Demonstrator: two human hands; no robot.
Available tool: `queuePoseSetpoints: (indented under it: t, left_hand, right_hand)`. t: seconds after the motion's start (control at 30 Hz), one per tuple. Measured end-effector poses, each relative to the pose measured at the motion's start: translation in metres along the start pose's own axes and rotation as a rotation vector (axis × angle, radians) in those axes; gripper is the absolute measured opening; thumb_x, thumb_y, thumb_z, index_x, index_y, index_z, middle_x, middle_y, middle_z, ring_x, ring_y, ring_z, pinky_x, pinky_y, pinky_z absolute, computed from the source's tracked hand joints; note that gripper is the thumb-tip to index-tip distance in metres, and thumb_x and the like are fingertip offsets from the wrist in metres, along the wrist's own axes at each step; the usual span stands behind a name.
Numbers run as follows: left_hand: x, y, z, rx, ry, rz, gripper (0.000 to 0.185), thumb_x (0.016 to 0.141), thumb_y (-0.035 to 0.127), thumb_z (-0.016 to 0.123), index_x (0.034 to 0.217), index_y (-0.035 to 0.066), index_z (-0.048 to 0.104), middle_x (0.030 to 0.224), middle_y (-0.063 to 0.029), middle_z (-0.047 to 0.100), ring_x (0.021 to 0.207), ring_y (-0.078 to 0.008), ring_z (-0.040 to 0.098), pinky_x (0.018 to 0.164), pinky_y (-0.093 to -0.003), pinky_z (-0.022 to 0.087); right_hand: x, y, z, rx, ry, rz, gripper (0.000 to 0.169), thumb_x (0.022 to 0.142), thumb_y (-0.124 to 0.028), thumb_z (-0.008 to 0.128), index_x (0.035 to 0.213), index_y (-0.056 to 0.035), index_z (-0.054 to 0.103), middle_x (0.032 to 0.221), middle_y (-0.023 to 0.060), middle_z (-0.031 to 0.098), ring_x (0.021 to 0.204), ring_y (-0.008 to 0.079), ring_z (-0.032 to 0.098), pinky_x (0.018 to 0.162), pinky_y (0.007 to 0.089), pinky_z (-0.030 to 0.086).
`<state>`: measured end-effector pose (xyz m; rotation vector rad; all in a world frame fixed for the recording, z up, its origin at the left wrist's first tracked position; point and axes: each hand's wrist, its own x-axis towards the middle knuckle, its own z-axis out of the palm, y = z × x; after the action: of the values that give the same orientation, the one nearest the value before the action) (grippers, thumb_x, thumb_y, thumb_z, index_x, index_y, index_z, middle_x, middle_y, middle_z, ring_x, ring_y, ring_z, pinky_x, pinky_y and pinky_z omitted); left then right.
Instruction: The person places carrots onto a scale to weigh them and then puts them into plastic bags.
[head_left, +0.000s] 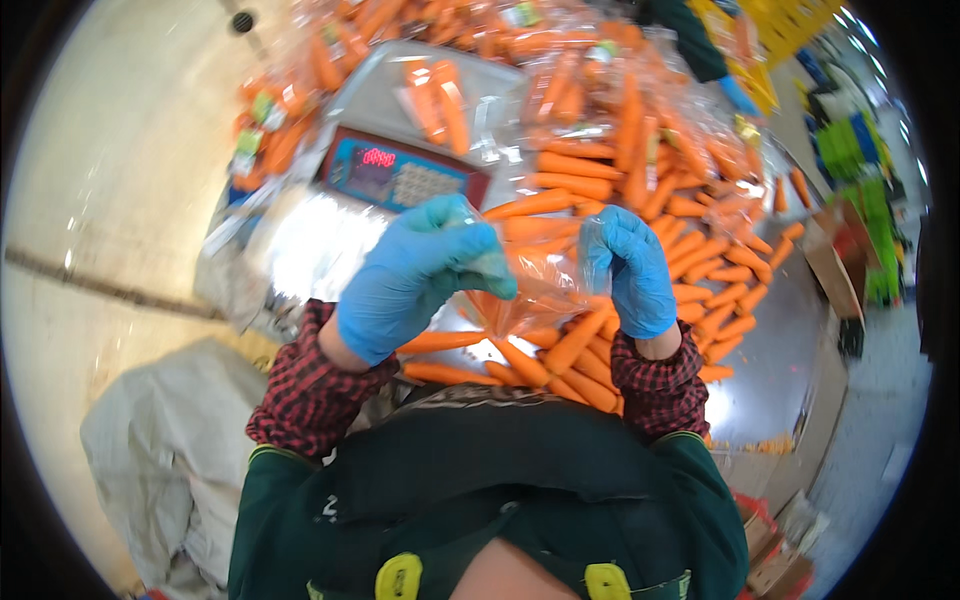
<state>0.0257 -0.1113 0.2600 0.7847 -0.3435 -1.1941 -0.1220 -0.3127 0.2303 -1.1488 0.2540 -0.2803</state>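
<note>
My left hand (431, 274), in a blue glove, grips one side of a clear plastic bag (536, 289). The bag's other side is pinched in my right hand (630, 266), gloved the same way. Between the hands the film is spread; carrots show through it, and whether any lie inside I cannot tell. Loose carrots (574, 341) lie below and to the right of the bag. Beyond my left hand is a digital scale (405, 169) with a lit red display. Several carrots (439, 105) rest on its metal pan, apparently in clear film.
Bagged carrots (577, 82) are heaped behind and right of the scale, more (270, 135) at its left. A stack of clear film (319, 240) lies left of my left hand. At the upper right a co-worker's blue-gloved hand (739, 96) touches a yellow crate.
</note>
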Motion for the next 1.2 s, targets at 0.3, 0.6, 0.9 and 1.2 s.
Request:
queuePoseSetpoints:
  t: [0.3, 0.6, 0.9, 1.2]
  left_hand:
    - [0.172, 0.032, 0.101, 0.129, -0.487, 0.334, 0.022, 0.095, 0.019, 0.049, 0.106, 0.002, 0.057, 0.109, -0.0131, 0.061, 0.096, -0.0230, 0.062, 0.086, -0.0366, 0.050]
    - [0.181, -0.006, -0.063, 1.331, 0.184, 0.476, 0.022, 0.087, 0.012, 0.060, 0.108, 0.005, 0.057, 0.100, -0.0058, 0.059, 0.089, -0.0144, 0.056, 0.081, -0.0287, 0.045]
    - [0.058, -0.103, -0.141, 1.049, 0.253, 0.084, 0.014, 0.090, 0.011, 0.057, 0.102, 0.007, 0.062, 0.101, -0.0054, 0.061, 0.095, -0.0164, 0.058, 0.084, -0.0293, 0.046]
    - [0.047, -0.122, -0.140, 1.046, 0.182, 0.259, 0.014, 0.090, 0.008, 0.056, 0.102, 0.007, 0.062, 0.097, -0.0072, 0.061, 0.084, -0.0171, 0.060, 0.077, -0.0287, 0.047]
  right_hand:
    - [0.053, -0.147, -0.109, -0.319, 0.130, -0.732, 0.023, 0.094, -0.019, 0.047, 0.080, -0.0038, 0.057, 0.077, 0.0043, 0.062, 0.072, 0.0142, 0.060, 0.071, 0.0275, 0.049]
    - [0.163, -0.187, -0.195, -1.331, 0.425, -0.694, 0.021, 0.092, -0.018, 0.052, 0.081, -0.0024, 0.060, 0.074, 0.0049, 0.063, 0.069, 0.0124, 0.059, 0.068, 0.0271, 0.047]
    - [0.207, 0.061, -0.085, -1.095, 0.020, -0.213, 0.061, 0.081, -0.044, 0.062, 0.127, -0.0080, 0.049, 0.105, 0.0176, 0.062, 0.096, 0.0329, 0.062, 0.080, 0.0418, 0.048]
    - [0.368, 0.049, -0.073, -1.427, -0.147, -0.293, 0.023, 0.083, -0.024, 0.056, 0.083, -0.0023, 0.065, 0.073, 0.0155, 0.063, 0.064, 0.0274, 0.060, 0.061, 0.0377, 0.048]
